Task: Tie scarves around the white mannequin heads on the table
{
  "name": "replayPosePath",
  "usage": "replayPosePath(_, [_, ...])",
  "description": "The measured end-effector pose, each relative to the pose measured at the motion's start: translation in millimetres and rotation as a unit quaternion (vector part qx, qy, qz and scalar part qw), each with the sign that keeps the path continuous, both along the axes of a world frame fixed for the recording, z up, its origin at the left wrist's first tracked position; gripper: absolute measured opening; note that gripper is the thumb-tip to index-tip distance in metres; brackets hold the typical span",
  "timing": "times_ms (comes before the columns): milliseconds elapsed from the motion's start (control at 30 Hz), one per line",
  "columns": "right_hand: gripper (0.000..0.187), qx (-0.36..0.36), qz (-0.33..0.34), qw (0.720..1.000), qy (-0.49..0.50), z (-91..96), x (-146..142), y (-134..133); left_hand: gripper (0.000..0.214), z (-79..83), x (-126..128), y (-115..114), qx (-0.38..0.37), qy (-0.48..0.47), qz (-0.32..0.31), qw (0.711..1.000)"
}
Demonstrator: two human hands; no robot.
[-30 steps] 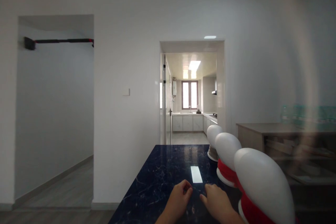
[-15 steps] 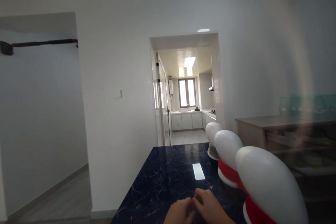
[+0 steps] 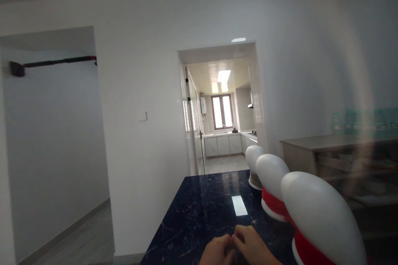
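Left hand: the left hand [image 3: 217, 251] is seen at the bottom edge, above the table [image 3: 192, 215], with its fingers curled inward toward the other hand.
Right hand: the right hand [image 3: 252, 246] is set just beside the left, fingers bent, and the fingertips of the two hands are pressed together.
Grip: whether anything is held between the fingertips cannot be told, and neither hand can be called open or closed with certainty.
Table: a dark blue marbled top is spread under and ahead of both hands, and a bright patch of light [image 3: 239, 205] is reflected on it just beyond them.
Near form: a white egg-shaped form [image 3: 320, 215] with a red band [image 3: 306, 248] at its base is placed on the table just right of the right hand, apart from it.
Middle form: a second form [image 3: 272, 172], also banded in red, is stood behind the first.
Far form: a third form [image 3: 253, 156] is stood farthest back, near the table's far edge.
Sideboard: a wooden sideboard [image 3: 326, 143] is set against the wall on the right, blurred.
Kitchen: a kitchen with a window [image 3: 222, 112] is seen through the doorway ahead.
Switch: a switch [image 3: 143, 116] is fixed to the white wall left of that doorway.
Bar: a black and red bar [image 3: 52, 63] is mounted across the left opening.
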State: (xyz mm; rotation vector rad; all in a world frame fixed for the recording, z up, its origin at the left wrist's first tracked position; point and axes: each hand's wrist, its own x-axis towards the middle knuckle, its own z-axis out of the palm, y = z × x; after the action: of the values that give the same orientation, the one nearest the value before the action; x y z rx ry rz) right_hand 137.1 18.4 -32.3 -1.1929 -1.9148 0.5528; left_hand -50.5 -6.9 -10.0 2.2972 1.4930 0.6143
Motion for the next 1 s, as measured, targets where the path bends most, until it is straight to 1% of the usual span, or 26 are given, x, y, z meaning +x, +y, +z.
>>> replayPosePath(100, [0.02,0.0,0.002,1.0,-0.003,-0.5,0.4,2.0,0.016,-0.1,-0.4,1.2,-0.013,0.003,0.009,1.0])
replayPosePath(267, [0.02,-0.007,-0.005,1.0,-0.008,2.9,0.8,-1.0,0.018,-3.4,0.4,0.3,-0.021,-0.002,0.002,1.0])
replayPosePath(333, [0.02,-0.007,-0.006,1.0,-0.012,5.0,1.1,-1.8,0.017,-1.6,0.9,-0.9,-0.019,-0.01,0.001,1.0])
replayPosePath(400, [0.021,-0.003,-0.012,1.0,-0.016,6.5,1.5,-2.0,0.016,3.5,-0.4,-2.5,0.027,-0.055,0.016,0.998])
replayPosePath(500, [0.022,0.004,-0.016,1.0,-0.019,7.4,2.1,-2.1,0.019,13.0,-6.8,-4.2,0.144,-0.14,0.094,0.975])
replayPosePath(533, [0.022,0.004,-0.014,1.0,-0.018,7.3,2.1,-2.3,0.021,14.7,-9.3,-4.4,0.163,-0.146,0.116,0.969])
replayPosePath(600, [0.023,0.003,-0.011,1.0,-0.016,6.9,2.0,-2.8,0.019,14.6,-13.1,-4.1,0.149,-0.114,0.129,0.974])
replayPosePath(700, [0.023,-0.001,-0.012,1.0,-0.019,6.1,1.8,-3.1,0.012,7.5,-12.7,-2.4,0.093,-0.06,0.104,0.988])
replayPosePath(867, [0.023,0.004,-0.018,0.999,-0.027,2.7,2.5,-0.9,0.013,-0.3,-6.9,0.3,0.07,-0.089,0.095,0.989])
replayPosePath(1000, [0.024,0.015,-0.019,0.999,-0.027,-1.2,3.3,1.1,0.011,-2.0,-5.3,-1.3,0.031,-0.072,0.071,0.994])
